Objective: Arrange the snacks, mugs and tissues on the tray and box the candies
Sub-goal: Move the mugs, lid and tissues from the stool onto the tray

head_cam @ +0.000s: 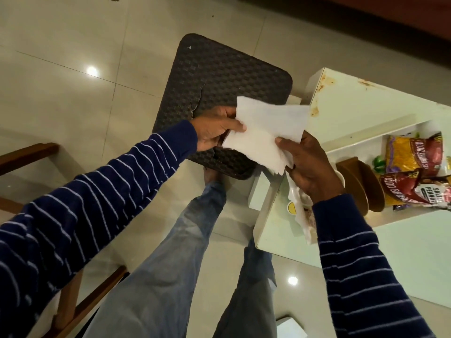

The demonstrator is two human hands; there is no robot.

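both my hands pinch one white tissue (266,130), left hand (214,129) and right hand (310,164) at opposite ends, tray (361,132) rightward.

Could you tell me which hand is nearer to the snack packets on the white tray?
Right. The right hand holds the tissue just beside the tray's snack packets; the left hand grips the tissue's far side, over the dark stool.

Glossy cream floor tiles (61,57); dark woven stool (219,76); stained white table (366,106).

Home living room: tiled floor (73,45), wicker stool (219,76) (dark), wooden chair (29,154).
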